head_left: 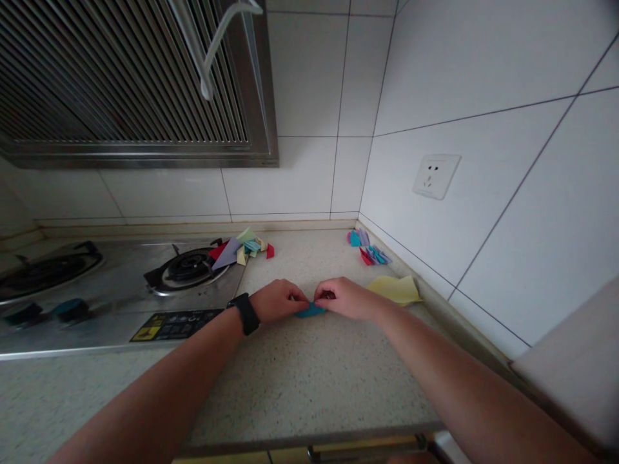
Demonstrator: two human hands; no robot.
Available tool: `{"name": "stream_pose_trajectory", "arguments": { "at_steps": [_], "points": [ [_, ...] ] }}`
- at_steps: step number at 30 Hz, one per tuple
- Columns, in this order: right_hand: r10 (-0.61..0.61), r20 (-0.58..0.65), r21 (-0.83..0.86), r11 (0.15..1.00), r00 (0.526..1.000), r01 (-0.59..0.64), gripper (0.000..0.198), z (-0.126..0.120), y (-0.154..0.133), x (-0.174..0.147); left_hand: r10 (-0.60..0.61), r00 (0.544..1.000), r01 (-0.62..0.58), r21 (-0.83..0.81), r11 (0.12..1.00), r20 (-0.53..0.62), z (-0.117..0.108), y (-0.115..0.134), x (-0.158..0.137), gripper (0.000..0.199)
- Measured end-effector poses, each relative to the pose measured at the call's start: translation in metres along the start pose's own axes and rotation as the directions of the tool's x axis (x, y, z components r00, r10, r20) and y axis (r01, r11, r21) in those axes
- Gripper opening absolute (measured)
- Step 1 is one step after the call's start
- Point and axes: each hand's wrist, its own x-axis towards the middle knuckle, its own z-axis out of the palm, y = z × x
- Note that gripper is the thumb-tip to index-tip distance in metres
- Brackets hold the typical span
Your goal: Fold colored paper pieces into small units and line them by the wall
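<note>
A small piece of blue folded paper (311, 310) lies on the speckled countertop (309, 380), between my two hands. My left hand (279, 300), with a black watch on its wrist, pinches the paper's left side between thumb and fingers. On the opposite side, my right hand (349, 298) has its fingertips closed on the paper's upper right part. Both hands rest low over the counter, fingertips nearly meeting. The fingers cover part of the paper, so its full shape is hidden. Just behind my right hand lies yellow paper (396, 289).
Folded paper pieces in several colours (247, 247) are heaped beside the gas stove (111, 283), partly over its right burner. More folded pieces (368, 247) sit in the back right corner. A range hood (145, 158) hangs above; a socket (437, 176) is on the right wall.
</note>
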Motion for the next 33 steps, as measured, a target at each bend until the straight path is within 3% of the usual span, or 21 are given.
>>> {"name": "stream_pose_trajectory", "arguments": {
  "at_steps": [7, 20, 33],
  "points": [
    [-0.019, -0.021, -0.138, 0.99, 1.0, 0.016, 0.011, 0.003, -0.001, 0.002, 0.007, 1.0, -0.004, 0.115, 0.993, -0.027, 0.002, 0.0, 0.001, 0.025],
    [0.033, 0.019, -0.149, 0.988, 0.999, -0.03, 0.008, 0.007, -0.001, 0.007, -0.005, 1.0, 0.007, 0.205, 0.979, -0.009, 0.001, 0.002, 0.004, 0.018],
    [-0.17, 0.091, -0.33, 0.924, 0.981, 0.191, 0.014, 0.004, -0.003, 0.004, 0.089, 0.996, -0.086, 0.397, 0.914, 0.01, 0.0, 0.01, -0.002, 0.015]
  ]
}}
